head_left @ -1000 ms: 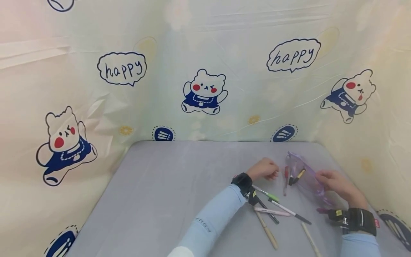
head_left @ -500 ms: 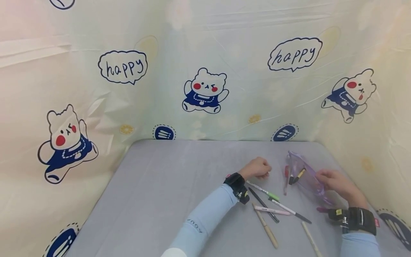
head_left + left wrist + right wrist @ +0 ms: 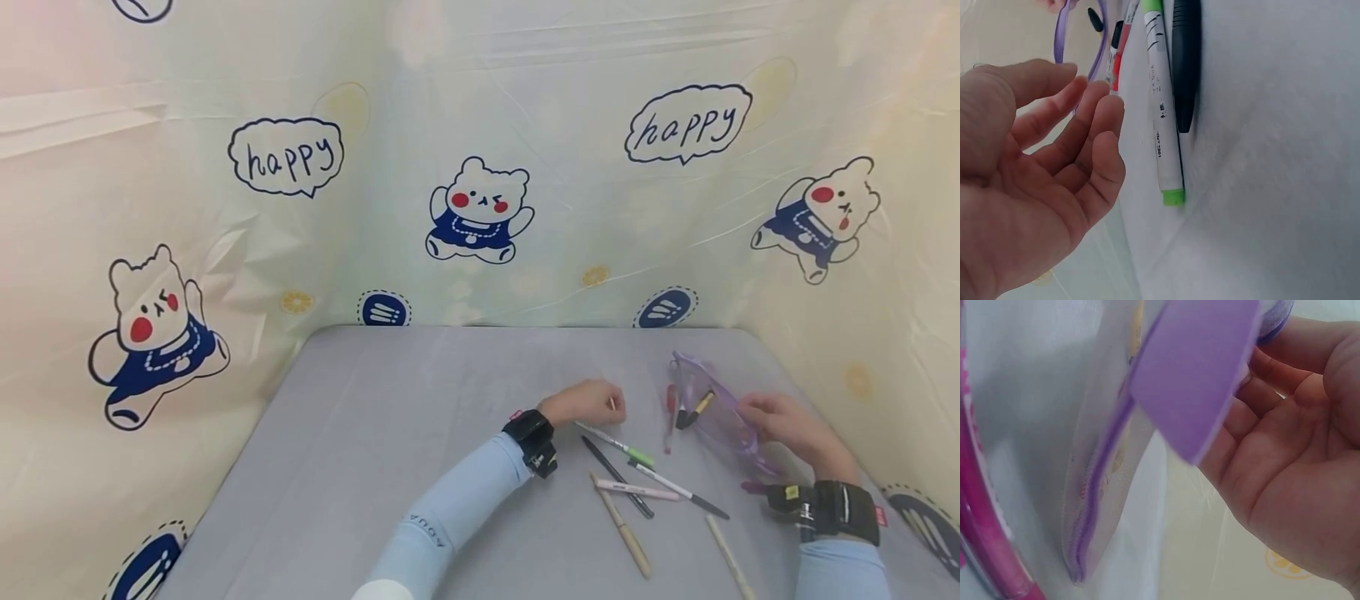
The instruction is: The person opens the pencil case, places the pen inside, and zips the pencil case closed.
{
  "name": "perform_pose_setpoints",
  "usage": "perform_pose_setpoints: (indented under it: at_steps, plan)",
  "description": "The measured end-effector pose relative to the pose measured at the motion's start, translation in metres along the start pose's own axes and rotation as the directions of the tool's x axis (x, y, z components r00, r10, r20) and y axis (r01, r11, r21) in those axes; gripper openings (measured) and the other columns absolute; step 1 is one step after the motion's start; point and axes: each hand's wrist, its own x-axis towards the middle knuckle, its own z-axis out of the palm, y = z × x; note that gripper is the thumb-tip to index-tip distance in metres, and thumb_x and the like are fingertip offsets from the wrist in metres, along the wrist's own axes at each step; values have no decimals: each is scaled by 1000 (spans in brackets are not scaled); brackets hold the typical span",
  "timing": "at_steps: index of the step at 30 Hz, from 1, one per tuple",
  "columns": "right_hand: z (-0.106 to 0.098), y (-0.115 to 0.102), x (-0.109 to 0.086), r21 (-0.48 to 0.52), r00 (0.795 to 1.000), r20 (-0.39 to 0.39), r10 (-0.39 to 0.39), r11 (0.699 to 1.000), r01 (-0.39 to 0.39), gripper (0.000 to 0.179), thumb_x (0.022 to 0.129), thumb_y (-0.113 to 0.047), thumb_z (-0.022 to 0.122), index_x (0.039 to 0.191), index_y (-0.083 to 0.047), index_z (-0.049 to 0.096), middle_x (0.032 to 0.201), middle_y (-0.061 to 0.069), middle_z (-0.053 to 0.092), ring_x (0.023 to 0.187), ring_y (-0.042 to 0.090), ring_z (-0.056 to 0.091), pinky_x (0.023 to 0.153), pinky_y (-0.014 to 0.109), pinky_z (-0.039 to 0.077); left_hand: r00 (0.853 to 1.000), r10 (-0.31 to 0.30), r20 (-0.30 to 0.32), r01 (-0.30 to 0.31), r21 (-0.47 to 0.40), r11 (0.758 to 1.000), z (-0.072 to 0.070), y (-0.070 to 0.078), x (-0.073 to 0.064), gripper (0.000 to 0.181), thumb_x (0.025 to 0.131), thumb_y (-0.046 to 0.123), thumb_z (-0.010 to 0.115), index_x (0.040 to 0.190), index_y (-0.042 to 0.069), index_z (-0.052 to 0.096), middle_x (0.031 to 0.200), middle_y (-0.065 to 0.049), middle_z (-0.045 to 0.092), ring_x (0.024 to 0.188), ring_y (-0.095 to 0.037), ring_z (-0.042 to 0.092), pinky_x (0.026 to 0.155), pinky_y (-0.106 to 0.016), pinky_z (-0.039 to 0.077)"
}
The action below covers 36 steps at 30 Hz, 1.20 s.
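My left hand hovers over the table left of the pens, its fingers loosely curled around nothing, as the left wrist view confirms. Closest to it lie a white-and-green marker and a black pen. With thumb and fingers, my right hand pinches the upper edge of a see-through purple pencil pouch, whose mouth gapes to the left. A yellow-and-black pen shows at that mouth, beside a red-capped pen. The purple tab of the pouch hides some fingers in the right wrist view.
A pale pink pen, a white-and-grey pen, a beige pen and a cream pen lie spread over the grey table. By the right wrist is a magenta pen. A printed curtain hangs around the table.
My left hand has drawn back to the left and slightly nearer, away from the pouch, uncovering more of the pens. The right hand and the pouch stay in place.
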Motion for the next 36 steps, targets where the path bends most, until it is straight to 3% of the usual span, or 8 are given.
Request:
perform_pose_setpoints:
  at_steps: [8, 16, 24, 28, 36]
  plan:
    - [0, -2, 0, -14, 1000, -11, 8, 1000, -8, 35, 105, -16, 42, 100, 17, 55, 73, -1, 61, 65, 12, 63, 62, 32, 54, 996, 36, 84, -45, 113, 993, 4, 5, -10, 4, 94, 28, 65, 96, 25, 65, 97, 12, 65, 84, -1, 58, 70, -14, 46]
    - [1, -5, -1, -8, 1000, -10, -1, 1000, 1, 33, 105, -14, 43, 100, 17, 55, 73, 3, 62, 63, 14, 63, 60, 34, 54, 995, -22, 102, 3, 187, 982, 9, 11, -18, 4, 93, 25, 66, 97, 24, 65, 88, 11, 61, 76, -4, 57, 65, -17, 46]
    - [3, -2, 0, 8, 1000, -14, 2, 1000, -2, 34, 104, -14, 44, 101, 18, 54, 73, 5, 63, 63, 13, 64, 61, 33, 55, 996, -28, 89, 1, 288, 958, 16, 12, -21, 4, 91, 23, 68, 94, 24, 66, 83, 12, 60, 72, -5, 55, 61, -17, 43]
    - [3, -1, 1, 6, 999, -25, 22, 1000, -22, 32, 104, -14, 44, 101, 16, 54, 73, 4, 63, 63, 13, 64, 61, 32, 55, 996, -11, 92, -15, 277, 961, 17, 10, -19, 3, 92, 24, 67, 95, 24, 67, 84, 12, 61, 72, -4, 55, 62, -16, 43]
    - [3, -4, 0, 1, 1000, -19, 23, 1000, -23, 34, 105, -16, 43, 103, 17, 53, 72, 3, 63, 64, 12, 64, 62, 32, 55, 997, 5, 71, -14, 130, 991, 5, 9, -15, 9, 95, 22, 61, 96, 18, 68, 81, 9, 63, 68, -5, 57, 61, -16, 46]
